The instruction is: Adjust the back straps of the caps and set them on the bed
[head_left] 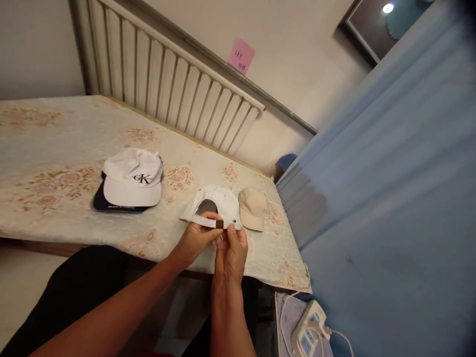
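Observation:
A white cap (pixel 219 201) lies on the flowered table cover (pixel 55 144) with its back facing me. My left hand (pixel 195 238) pinches the cap's rear strap left of the brown buckle (pixel 219 224). My right hand (pixel 231 250) pinches the strap just right of the buckle, fingers closed on it. A beige cap (pixel 253 208) lies touching the white cap on its right. Farther left, a white cap with black letters (pixel 134 181) sits stacked on a dark navy cap (pixel 102 201).
A white radiator (pixel 167 79) runs along the wall behind the table, with a pink note (pixel 241 55) above it. A blue curtain (pixel 390 188) hangs at the right. A white power strip (pixel 308 334) lies on a cloth low down, near the table's corner.

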A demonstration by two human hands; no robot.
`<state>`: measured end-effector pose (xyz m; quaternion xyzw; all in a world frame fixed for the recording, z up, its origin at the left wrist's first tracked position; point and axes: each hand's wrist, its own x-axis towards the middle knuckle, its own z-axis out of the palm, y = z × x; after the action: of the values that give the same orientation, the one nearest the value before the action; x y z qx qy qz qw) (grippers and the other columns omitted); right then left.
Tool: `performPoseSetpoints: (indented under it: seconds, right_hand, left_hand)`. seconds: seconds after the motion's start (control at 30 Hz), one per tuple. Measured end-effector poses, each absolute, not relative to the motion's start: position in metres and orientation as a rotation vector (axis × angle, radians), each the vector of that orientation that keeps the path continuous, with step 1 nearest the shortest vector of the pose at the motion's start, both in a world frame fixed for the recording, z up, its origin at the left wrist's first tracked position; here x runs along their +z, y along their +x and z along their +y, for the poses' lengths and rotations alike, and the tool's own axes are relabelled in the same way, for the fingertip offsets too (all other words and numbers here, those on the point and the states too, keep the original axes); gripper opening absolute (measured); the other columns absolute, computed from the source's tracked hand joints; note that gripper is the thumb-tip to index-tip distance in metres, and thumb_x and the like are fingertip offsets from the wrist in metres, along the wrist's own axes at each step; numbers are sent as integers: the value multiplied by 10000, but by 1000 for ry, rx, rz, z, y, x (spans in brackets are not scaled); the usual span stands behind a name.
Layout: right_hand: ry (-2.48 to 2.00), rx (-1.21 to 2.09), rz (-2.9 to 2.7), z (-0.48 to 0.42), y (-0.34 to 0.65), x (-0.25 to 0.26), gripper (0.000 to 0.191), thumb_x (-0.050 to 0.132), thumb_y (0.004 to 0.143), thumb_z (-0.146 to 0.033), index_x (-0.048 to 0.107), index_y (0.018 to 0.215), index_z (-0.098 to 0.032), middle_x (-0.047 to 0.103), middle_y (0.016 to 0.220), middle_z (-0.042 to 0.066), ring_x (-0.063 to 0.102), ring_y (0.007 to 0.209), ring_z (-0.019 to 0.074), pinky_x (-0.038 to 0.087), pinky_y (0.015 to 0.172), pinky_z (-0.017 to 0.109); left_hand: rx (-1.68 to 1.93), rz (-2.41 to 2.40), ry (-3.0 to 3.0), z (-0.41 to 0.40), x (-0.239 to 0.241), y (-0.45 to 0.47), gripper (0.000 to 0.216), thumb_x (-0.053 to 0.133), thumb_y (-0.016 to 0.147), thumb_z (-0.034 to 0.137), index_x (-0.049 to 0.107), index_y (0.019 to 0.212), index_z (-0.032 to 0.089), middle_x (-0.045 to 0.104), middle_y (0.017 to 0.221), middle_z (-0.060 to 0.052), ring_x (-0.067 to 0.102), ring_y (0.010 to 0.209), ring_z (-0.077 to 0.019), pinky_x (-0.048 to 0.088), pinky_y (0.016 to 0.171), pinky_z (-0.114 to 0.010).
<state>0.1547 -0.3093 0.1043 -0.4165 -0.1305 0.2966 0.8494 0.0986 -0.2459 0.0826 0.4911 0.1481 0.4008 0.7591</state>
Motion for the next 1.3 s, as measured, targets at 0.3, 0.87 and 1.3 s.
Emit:
performPoseSetpoints:
  seconds: [0.3, 0.87, 1.3]
  right_hand:
    - [-899, 471, -262, -317, 143, 91, 272, 711, 682, -212, 558, 905, -187, 674, 886, 7, 644, 807, 125, 526, 784, 276]
    - [-894, 507, -237, -318, 137, 86, 632, 715, 667, -195, 489, 1254, -136, 653, 1220, 147, 641, 1102, 216, 456, 1018, 414]
    - [-926, 512, -281, -315, 134, 84, 604, 714, 674, -176, 502, 1239, -135, 666, 1194, 150, 647, 1091, 210, 473, 995, 387]
  left_hand:
    - [914, 324, 906, -246, 75, 89, 176, 777, 647, 228, 658, 769, 183, 614, 756, 12, 560, 740, -122, 426, 743, -251]
    - [887, 314, 885, -243, 68, 79, 220, 805, 614, 187, 643, 762, 182, 604, 755, 21, 552, 748, -117, 432, 739, -232]
    - [937, 379, 942, -245, 67, 77, 258, 807, 604, 191, 616, 777, 188, 579, 768, 33, 523, 751, -118, 400, 722, -222]
